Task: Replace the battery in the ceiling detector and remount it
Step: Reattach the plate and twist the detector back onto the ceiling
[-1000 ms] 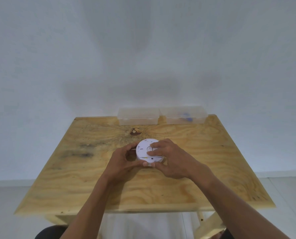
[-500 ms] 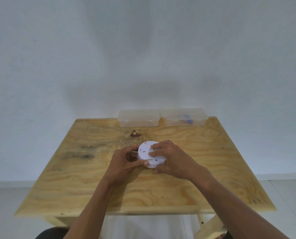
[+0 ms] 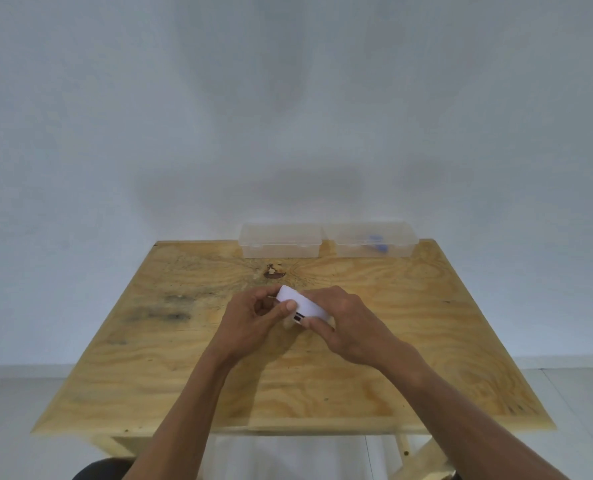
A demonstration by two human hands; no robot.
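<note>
A round white detector (image 3: 303,304) is held just above the middle of the wooden table (image 3: 409,341), tilted so its smooth side faces me and a dark slot shows at its lower edge. My left hand (image 3: 253,323) grips its left side, thumb pressed on the rim. My right hand (image 3: 350,327) holds its right side, with the thumb at the lower edge near the slot. Most of the detector's far side is hidden by my fingers.
Two clear plastic boxes stand at the table's far edge against the white wall: the left box (image 3: 281,240) looks empty, the right box (image 3: 374,239) holds a small blue item (image 3: 378,245). A dark knot (image 3: 273,270) marks the wood behind my hands.
The detector was lying flat with its marked face up; both hands have lifted and turned it, so its smooth side and edge slot now show.
</note>
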